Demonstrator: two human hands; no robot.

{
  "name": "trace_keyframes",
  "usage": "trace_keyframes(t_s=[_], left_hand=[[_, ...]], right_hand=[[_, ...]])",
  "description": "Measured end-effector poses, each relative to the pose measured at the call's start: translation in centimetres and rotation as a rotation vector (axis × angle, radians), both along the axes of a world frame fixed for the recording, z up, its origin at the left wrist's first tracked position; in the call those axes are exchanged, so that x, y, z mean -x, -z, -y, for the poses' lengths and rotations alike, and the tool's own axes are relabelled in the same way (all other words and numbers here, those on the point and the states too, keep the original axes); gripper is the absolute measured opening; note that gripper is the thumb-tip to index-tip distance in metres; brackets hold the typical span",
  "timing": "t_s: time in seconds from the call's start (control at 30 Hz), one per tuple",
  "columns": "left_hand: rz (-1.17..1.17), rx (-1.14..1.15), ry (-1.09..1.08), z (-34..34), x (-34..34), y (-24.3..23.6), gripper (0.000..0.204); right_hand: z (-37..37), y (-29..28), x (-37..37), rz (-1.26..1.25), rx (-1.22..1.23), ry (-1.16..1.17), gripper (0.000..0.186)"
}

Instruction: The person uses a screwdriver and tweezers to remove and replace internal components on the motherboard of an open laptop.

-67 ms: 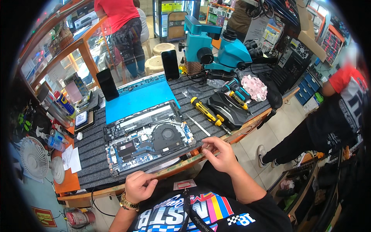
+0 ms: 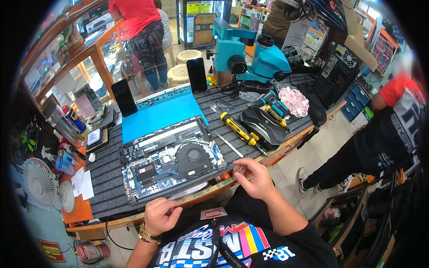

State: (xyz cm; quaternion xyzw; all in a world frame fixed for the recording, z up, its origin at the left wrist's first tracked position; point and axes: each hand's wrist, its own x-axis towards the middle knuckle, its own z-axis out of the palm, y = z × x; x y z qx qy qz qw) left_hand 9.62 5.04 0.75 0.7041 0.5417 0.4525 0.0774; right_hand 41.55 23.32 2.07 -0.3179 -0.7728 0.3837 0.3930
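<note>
Left hand (image 2: 161,215) curled near opened laptop (image 2: 172,161); right hand (image 2: 254,179) likewise, near white tool (image 2: 229,144); cannot tell if either grasps anything.

Beyond the left fingers (image 2: 167,206), a black laptop (image 2: 173,160) shows blue circuit boards (image 2: 166,184) before a bright-blue mat (image 2: 163,116), while ahead of the right fingers (image 2: 248,165) lie a yellow-and-black screwdriver (image 2: 241,131), grey, dark-striped matting (image 2: 106,178) and, farther off, a teal microscope (image 2: 264,62).

A teal microscope (image 2: 266,62) stands at the back of the worktop (image 2: 291,142), a pink bundle (image 2: 294,101) near it and a PC tower (image 2: 337,71) to its right. Pale stools (image 2: 180,75) stand beyond. At left is a white fan (image 2: 40,182), with a red extinguisher (image 2: 93,251) lower down; at right, a person (image 2: 384,129).
</note>
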Motion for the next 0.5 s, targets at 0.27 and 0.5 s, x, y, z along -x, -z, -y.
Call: trace_keyframes(t_s=[0.27, 0.5], left_hand=[[0.0, 0.016, -0.002, 0.02, -0.01, -0.1, 0.009], [-0.01, 0.028, -0.004, 0.01, -0.11, -0.48, 0.01]], right_hand=[[-0.01, -0.02, -0.04, 0.002, -0.008, -0.007, 0.034], [0.23, -0.38, -0.07, 0.008, 0.034, 0.008, 0.033]])
